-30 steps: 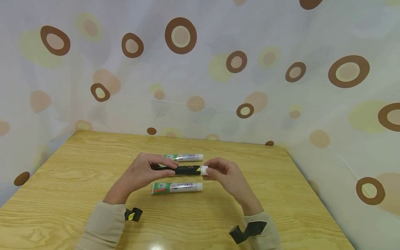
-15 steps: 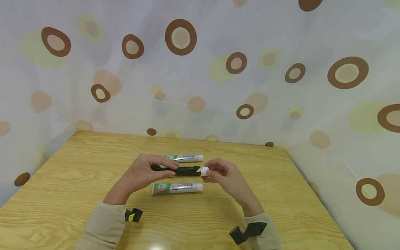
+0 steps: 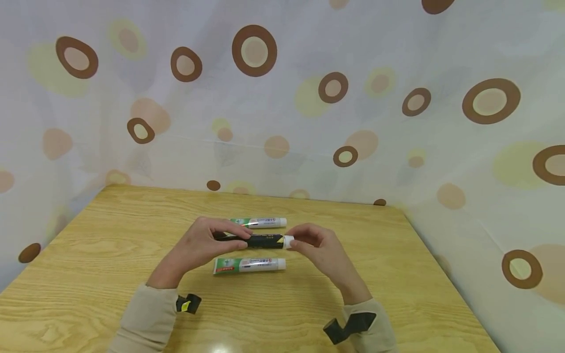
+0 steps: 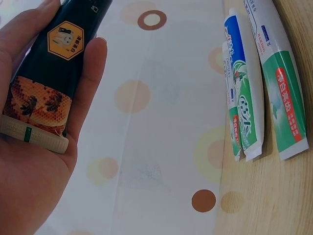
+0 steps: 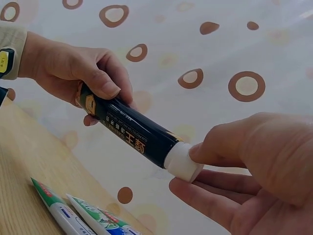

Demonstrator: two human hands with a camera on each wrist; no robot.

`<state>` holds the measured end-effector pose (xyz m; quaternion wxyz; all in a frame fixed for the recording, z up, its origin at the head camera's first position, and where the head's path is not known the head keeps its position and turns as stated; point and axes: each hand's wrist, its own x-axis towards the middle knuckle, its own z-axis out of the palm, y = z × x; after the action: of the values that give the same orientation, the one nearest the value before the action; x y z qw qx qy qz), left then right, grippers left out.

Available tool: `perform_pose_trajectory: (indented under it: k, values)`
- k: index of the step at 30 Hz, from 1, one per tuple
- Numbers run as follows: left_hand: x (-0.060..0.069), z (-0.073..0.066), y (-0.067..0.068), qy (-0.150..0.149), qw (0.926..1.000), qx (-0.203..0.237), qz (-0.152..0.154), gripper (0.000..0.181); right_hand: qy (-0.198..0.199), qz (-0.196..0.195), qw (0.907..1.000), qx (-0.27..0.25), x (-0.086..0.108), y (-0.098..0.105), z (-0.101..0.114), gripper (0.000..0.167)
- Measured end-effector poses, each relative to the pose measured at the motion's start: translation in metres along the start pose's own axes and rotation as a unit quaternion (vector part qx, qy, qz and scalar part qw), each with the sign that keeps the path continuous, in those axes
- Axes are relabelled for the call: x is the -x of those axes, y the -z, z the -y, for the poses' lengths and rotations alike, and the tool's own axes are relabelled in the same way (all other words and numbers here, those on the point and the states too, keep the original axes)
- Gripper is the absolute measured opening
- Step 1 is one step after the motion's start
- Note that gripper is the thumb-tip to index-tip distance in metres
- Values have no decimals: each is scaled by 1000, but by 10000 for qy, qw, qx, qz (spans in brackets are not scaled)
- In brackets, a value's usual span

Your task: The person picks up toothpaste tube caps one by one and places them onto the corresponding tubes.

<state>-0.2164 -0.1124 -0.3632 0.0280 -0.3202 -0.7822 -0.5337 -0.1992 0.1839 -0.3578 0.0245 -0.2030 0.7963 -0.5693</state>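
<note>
A black toothpaste tube (image 3: 265, 240) with a white cap (image 5: 183, 162) is held above the table, lying crosswise. My left hand (image 3: 200, 247) grips its body near the flat crimped end, which shows a honeycomb and bee picture in the left wrist view. At the other end, the thumb and fingers of my right hand (image 3: 320, 250) pinch the cap. A green and white toothpaste tube (image 3: 251, 265) lies on the near side. Another green and white tube (image 3: 265, 223) lies farther back. Between them, the left wrist view shows a blue and green tube (image 4: 244, 93), hidden in the head view.
The tubes rest on a wood-grain table (image 3: 132, 225). A pale curtain (image 3: 282, 108) with brown ring patterns stands behind the table and along its sides. Black straps with small devices (image 3: 350, 327) sit on both wrists.
Both hands stay in nearly the same place. The right hand's fingers shift slightly around the cap, and the black tube keeps its position.
</note>
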Motion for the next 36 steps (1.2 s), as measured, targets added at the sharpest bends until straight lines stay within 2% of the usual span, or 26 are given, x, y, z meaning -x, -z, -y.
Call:
perform_pose_trajectory:
  k: [11,20,28,36]
  values:
    - [-1,2,1,-37,9999,-111,-37,15,-175,108,9987,-456,-1,0,-3,27]
    - [-1,2,1,-35,9999,-83,-56,15,-106,-54,9999,21,-2,-1,-5,25]
    - [0,3,1,-88,9999,-22,-52,14,-145,161,9994,-275,-2,0,-4,30]
    - [-1,0,-1,-12,9999,137,11,15,123,-13,9999,40,-1,0,-2,22]
